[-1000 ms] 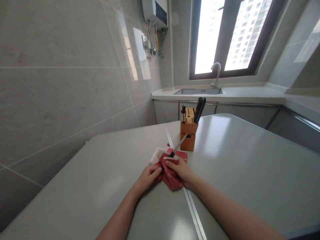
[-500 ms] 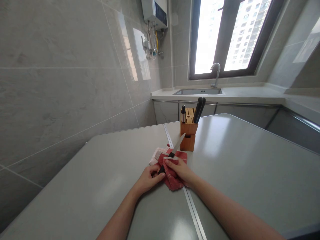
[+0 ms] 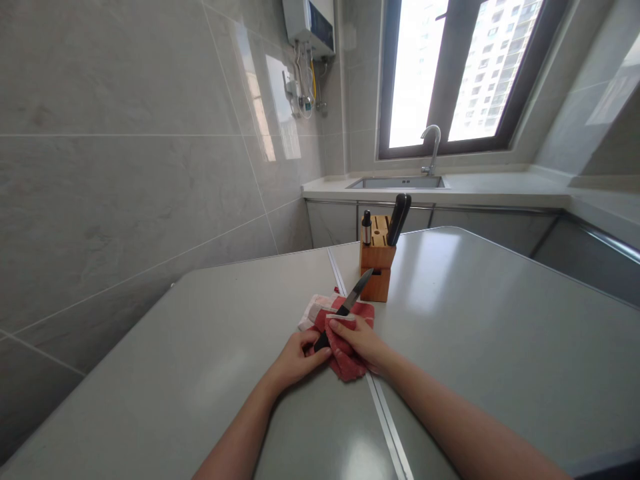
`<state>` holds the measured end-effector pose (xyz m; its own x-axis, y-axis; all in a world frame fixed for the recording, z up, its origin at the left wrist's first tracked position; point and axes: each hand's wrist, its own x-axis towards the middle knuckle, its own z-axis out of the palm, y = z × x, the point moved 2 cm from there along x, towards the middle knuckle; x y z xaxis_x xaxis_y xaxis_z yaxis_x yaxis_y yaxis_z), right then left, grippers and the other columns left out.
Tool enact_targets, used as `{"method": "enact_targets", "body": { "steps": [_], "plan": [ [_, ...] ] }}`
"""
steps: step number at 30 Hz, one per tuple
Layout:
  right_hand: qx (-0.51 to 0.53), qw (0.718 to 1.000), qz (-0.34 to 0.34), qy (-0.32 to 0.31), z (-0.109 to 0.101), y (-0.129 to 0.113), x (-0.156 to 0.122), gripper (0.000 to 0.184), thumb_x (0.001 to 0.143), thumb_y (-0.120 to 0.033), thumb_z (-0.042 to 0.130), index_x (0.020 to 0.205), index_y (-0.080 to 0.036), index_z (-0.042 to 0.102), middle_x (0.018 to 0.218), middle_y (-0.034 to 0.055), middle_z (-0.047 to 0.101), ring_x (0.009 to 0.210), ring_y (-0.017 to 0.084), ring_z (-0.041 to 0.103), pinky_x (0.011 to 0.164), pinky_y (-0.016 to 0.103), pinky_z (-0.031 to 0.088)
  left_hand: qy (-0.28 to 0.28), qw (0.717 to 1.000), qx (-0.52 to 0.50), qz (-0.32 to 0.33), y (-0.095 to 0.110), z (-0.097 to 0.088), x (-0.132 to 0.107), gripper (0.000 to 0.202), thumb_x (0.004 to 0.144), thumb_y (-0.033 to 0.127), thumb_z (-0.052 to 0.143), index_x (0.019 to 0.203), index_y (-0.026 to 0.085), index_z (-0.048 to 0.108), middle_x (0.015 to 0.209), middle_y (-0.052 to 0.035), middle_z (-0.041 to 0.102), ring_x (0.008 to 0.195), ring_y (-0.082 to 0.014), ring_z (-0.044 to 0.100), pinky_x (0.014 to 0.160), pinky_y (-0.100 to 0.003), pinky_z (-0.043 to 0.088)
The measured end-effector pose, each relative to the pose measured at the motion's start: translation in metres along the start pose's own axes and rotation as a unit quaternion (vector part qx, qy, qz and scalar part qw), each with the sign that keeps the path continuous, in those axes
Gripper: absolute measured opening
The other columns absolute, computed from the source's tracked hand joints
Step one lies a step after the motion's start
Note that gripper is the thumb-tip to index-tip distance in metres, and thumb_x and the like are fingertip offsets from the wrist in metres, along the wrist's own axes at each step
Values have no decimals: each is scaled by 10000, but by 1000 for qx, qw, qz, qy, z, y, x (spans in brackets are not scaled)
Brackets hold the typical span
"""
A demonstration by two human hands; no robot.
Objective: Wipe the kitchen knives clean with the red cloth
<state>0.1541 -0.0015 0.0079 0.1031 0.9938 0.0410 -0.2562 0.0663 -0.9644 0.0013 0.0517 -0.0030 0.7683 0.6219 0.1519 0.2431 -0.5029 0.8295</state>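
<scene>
My left hand (image 3: 296,357) is closed round the black handle of a small knife (image 3: 350,300), whose blade points up and away toward the knife block. A red cloth (image 3: 345,350) is bunched under and around the lower blade, and my right hand (image 3: 361,339) grips it, fingers curled over the fold. Both hands rest on the grey table (image 3: 475,320), touching each other across the cloth. A wooden knife block (image 3: 377,267) stands just beyond the blade tip, with a black-handled knife (image 3: 399,219) and a smaller tool sticking out of its top.
A metal seam strip (image 3: 387,427) runs down the table between my arms. Tiled wall lies to the left. Behind the table is a counter with a sink (image 3: 397,183) and tap under a window; a water heater (image 3: 311,23) hangs on the wall.
The left hand has drawn the knife handle slightly back and left through the cloth; the blade has turned and now looks dark instead of bright. The right hand has stayed on the cloth.
</scene>
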Motion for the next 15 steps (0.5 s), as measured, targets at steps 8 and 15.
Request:
{"method": "enact_targets", "body": {
  "steps": [8, 15],
  "plan": [
    [15, 1000, 21, 13, -1, 3, 1, 403, 698, -533, 652, 828, -152, 661, 791, 38, 671, 740, 160, 599, 677, 254, 456, 2, 1000, -24, 6, 2, -1, 0, 393, 817, 455, 535, 678, 94, 604, 601, 30, 375, 571, -88, 311, 524, -215, 262],
    [31, 999, 27, 6, 0, 3, 2, 389, 702, -525, 654, 810, -151, 660, 762, 32, 672, 708, 152, 593, 661, 248, 451, 4, 998, -67, 6, 7, -2, 0, 437, 809, 511, 519, 736, 102, 656, 655, -13, 527, 637, -132, 425, 598, -233, 348]
  ]
}}
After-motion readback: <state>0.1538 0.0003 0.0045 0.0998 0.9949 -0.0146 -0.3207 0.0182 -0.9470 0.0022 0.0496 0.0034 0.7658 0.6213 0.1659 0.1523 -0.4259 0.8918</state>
